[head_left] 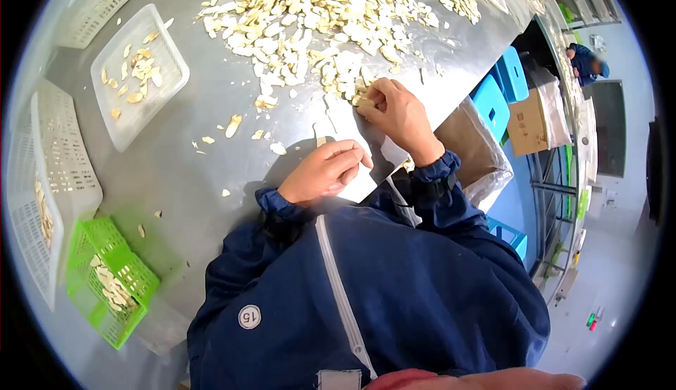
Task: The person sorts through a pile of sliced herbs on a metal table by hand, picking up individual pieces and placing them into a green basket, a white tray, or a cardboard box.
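Observation:
A large heap of pale, thin dried slices (pixel 324 16) spreads over the metal table (pixel 204 122) in front of me. At the heap's near edge, my right hand (pixel 401 115) has its thumb and forefinger pinched on a pale slice (pixel 362 101). My left hand (pixel 325 171) is closer to my body, above the table's near edge. Its fingers are curled in, and I cannot tell what is inside them. Several loose slices lie left of the hands, one of them a longer yellowish slice (pixel 233 126).
A translucent tray (pixel 105 119) with some slices lies left on the table. Beyond it stand a white basket (pixel 74 157) and a green basket (pixel 84 249) holding slices. To the right are a lined bin (pixel 486 182), blue stools (pixel 491 104), a cardboard box (pixel 528 122) and another person (pixel 583 62).

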Available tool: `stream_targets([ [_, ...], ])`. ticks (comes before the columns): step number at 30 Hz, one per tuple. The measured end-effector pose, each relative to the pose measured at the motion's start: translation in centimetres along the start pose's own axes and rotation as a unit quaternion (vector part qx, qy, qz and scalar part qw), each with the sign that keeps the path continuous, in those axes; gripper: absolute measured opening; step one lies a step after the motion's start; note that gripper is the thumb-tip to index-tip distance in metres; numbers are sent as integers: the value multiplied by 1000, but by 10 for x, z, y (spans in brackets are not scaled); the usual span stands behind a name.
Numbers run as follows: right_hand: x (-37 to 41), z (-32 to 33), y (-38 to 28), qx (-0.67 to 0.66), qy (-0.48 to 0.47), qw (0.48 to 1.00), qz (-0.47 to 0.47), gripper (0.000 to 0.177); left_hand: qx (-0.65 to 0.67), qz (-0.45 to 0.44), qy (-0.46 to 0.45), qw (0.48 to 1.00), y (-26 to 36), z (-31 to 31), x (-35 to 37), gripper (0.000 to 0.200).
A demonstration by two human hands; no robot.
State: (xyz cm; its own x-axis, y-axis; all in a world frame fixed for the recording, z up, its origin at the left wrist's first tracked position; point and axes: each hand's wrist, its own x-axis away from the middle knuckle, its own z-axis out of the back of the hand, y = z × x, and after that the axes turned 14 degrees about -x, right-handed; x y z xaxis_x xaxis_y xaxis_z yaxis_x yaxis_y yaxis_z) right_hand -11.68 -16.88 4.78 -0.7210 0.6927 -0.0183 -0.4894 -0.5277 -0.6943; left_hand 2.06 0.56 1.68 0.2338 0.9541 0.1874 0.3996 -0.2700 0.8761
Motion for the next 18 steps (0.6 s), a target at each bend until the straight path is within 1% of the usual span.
stream_targets([
  [2, 2, 2, 0, -45, -3, 999, -13, 24, -2, 0, -1, 1000, 0, -1, 2, 30],
  [4, 1, 14, 4, -66, -22, 997, 32, 23, -9, -2, 1, 1000, 1, -1, 2, 29],
  [5, -1, 20, 0, -76, -20, 997, 6, 23, 7, 10, -7, 1000, 2, 0, 3, 30],
  [6, -5, 25, -5, -86, -18, 996, -20, 23, 2, 0, -10, 1000, 0, 0, 3, 30],
  [7, -14, 30, -14, -51, -37, 997, -40, 22, -4, -10, -12, 1000, -4, 0, 1, 30],
  [8, -22, 37, -28, -31, -89, 992, -84, 23, -11, -21, -15, 1000, -7, 0, 0, 30],
  [9, -31, 35, -33, -1, -127, 992, -14, 23, 22, 7, -18, 1000, -8, 0, -1, 28],
  [10, -41, 32, -37, 27, -164, 984, 55, 24, 17, 10, -21, 1000, -7, -1, 0, 27],
  [12, -62, 15, -64, 9, -214, 968, 128, 31, 3, 17, -18, 1000, -1, -2, 2, 25],
  [13, -68, 4, -91, -8, -188, 973, 133, 27, 48, 53, -1, 997, -4, -4, 0, 23],
  [14, -71, -3, -115, -70, -186, 976, 94, 29, -6, 0, -18, 1000, -20, 1, -7, 21],
  [15, -72, -19, -122, -220, -155, 953, 137, 34, -3, 27, -4, 1000, -11, 0, -2, 20],
  [16, -73, -32, -127, -365, -122, 907, 171, 40, 2, 55, 8, 998, -3, -1, 3, 19],
  [17, -73, -33, -130, -340, -123, 910, 202, 44, 25, 50, -12, 998, -11, 3, 2, 21],
  [18, -73, -29, -129, -312, -121, 914, 231, 48, -108, -84, 11, 991, -26, 7, -5, 18],
])
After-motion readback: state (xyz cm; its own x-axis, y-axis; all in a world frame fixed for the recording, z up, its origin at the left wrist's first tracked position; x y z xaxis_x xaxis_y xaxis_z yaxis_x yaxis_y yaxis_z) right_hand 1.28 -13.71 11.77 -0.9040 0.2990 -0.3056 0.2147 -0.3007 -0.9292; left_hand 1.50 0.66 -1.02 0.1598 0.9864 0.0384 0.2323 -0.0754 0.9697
